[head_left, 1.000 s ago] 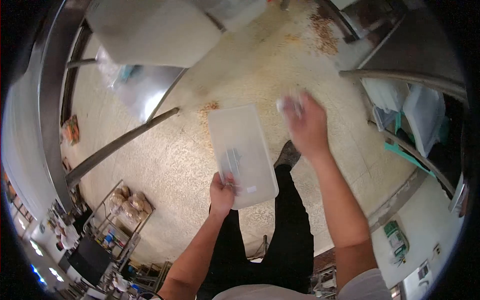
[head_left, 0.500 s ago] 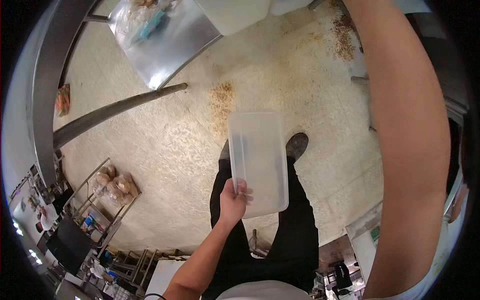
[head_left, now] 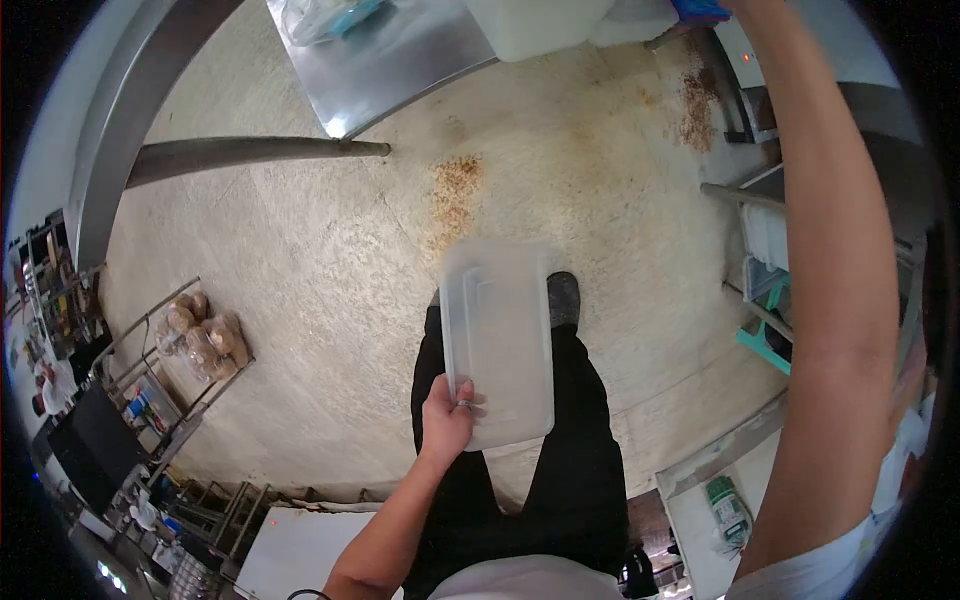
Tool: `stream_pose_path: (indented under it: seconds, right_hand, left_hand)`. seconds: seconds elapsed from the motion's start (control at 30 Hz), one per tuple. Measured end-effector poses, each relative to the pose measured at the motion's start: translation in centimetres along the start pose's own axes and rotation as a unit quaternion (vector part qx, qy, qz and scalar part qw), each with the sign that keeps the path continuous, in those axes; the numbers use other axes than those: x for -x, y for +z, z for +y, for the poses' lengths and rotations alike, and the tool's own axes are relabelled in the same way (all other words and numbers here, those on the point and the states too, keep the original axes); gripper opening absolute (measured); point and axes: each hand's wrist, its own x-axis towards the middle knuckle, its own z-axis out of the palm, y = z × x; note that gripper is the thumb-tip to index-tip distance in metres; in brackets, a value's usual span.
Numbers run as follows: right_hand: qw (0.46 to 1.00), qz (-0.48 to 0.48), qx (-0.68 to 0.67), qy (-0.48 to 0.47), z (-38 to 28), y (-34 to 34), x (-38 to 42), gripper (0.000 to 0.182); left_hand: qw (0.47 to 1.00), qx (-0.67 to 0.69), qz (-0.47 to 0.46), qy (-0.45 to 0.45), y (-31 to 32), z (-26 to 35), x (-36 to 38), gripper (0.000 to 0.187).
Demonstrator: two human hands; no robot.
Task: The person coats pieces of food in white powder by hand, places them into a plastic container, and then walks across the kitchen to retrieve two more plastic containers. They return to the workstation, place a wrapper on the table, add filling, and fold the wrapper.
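A translucent rectangular plastic container point(head_left: 505, 340) hangs in front of my legs. My left hand point(head_left: 447, 420) grips it by the near left edge, thumb over the rim. My right arm reaches far up along the right side; only the edge of my right hand point(head_left: 742, 5) shows at the top border, its fingers out of sight. Beside that hand is a blue item point(head_left: 698, 11), cut off by the frame. White translucent tubs point(head_left: 545, 25) stand just left of it.
A steel table point(head_left: 400, 70) with a plastic bag point(head_left: 325, 18) stands at the upper left. Bags of round brown items point(head_left: 205, 335) sit on a rack. Brown crumbs point(head_left: 455, 195) lie on the floor. At right are a green-labelled package point(head_left: 728, 510) and a turquoise frame point(head_left: 765, 345).
My view has shifted, showing more at the right. My left hand keeps its hold on the container. My right arm reaches further up, and a blue item now shows by that hand.
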Motion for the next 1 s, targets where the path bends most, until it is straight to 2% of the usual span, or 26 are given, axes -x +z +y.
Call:
stream_pose_path:
  seconds: [0.07,0.13,0.17,0.2,0.23,0.27,0.33,0.37,0.4,0.43,0.47,0.5,0.57,0.67,0.73,0.83,0.9,1.0]
  right_hand:
    - [0.998,0.034,0.045,-0.013,-0.8,-0.1,4.0,0.032]
    - [0.996,0.046,0.071,-0.039,-1.6,-0.1,10.2,0.021]
    - [0.998,0.045,0.037,-0.015,-2.4,-0.4,14.2,0.024]
    - [0.991,0.059,-0.076,0.088,-3.6,-0.2,18.7,0.02]
    - [0.982,0.044,-0.117,0.138,-6.4,-1.1,23.9,0.018]
    - [0.987,0.05,-0.089,0.126,-8.9,-1.5,28.5,0.015]
    - [0.992,-0.02,0.026,0.124,-9.6,-3.9,38.2,0.013]
    - [0.966,-0.039,-0.025,0.253,-12.2,-4.6,42.4,0.012]
    - [0.979,-0.061,0.023,0.192,-11.5,-5.5,46.9,0.013]
    - [0.983,-0.089,0.061,0.151,-15.6,-5.4,49.2,0.014]
    - [0.979,-0.114,0.056,0.159,-19.9,-4.5,50.6,0.013]
    - [0.974,-0.139,0.051,0.169,-24.0,-3.5,51.5,0.013]
    - [0.97,-0.207,0.045,0.117,-28.0,-0.3,52.4,0.012]
    - [0.929,-0.341,0.073,0.123,-39.5,6.7,49.0,0.01]
    - [0.929,-0.366,0.059,0.02,-43.6,12.4,46.8,0.009]
    - [0.914,-0.39,0.053,-0.097,-53.4,20.8,44.3,0.01]
    - [0.911,-0.39,0.017,-0.136,-60.5,25.3,42.9,0.009]
    - [0.905,-0.414,-0.016,-0.096,-68.7,30.7,39.8,0.011]
  left_hand:
    - [1.0,0.02,0.008,-0.013,-0.4,-0.6,1.0,0.018]
    - [0.998,0.051,0.038,-0.015,-0.7,-1.9,2.1,0.018]
    - [0.997,0.054,0.056,-0.015,-0.8,-2.2,2.9,0.018]
    - [0.995,0.061,0.076,-0.019,-1.1,-2.7,4.0,0.018]
    - [0.99,0.118,0.073,-0.027,-1.6,-3.7,4.8,0.017]
    - [0.987,0.124,0.094,-0.031,-2.0,-5.5,5.5,0.015]
    - [0.982,0.155,0.102,-0.03,-3.4,-5.4,7.9,0.019]
    - [0.975,0.187,0.113,-0.044,-4.3,-5.3,8.7,0.019]
    - [0.967,0.216,0.121,-0.061,-5.3,-5.3,9.9,0.019]
    - [0.958,0.246,0.129,-0.077,-6.5,-5.4,11.2,0.019]
    - [0.951,0.259,0.145,-0.08,-7.9,-5.5,12.2,0.017]
    - [0.945,0.271,0.162,-0.084,-9.7,-5.8,13.3,0.015]
    - [0.93,0.292,0.198,-0.098,-13.9,-6.7,15.3,0.015]
    - [0.895,0.339,0.268,-0.11,-21.8,-8.1,17.9,0.017]
    - [0.87,0.348,0.331,-0.109,-27.4,-8.4,19.3,0.018]
    - [0.838,0.327,0.427,-0.086,-36.0,-10.5,21.4,0.017]
    - [0.812,0.335,0.474,-0.065,-41.3,-11.2,22.5,0.017]
    - [0.773,0.368,0.515,-0.037,-48.8,-9.3,22.2,0.017]
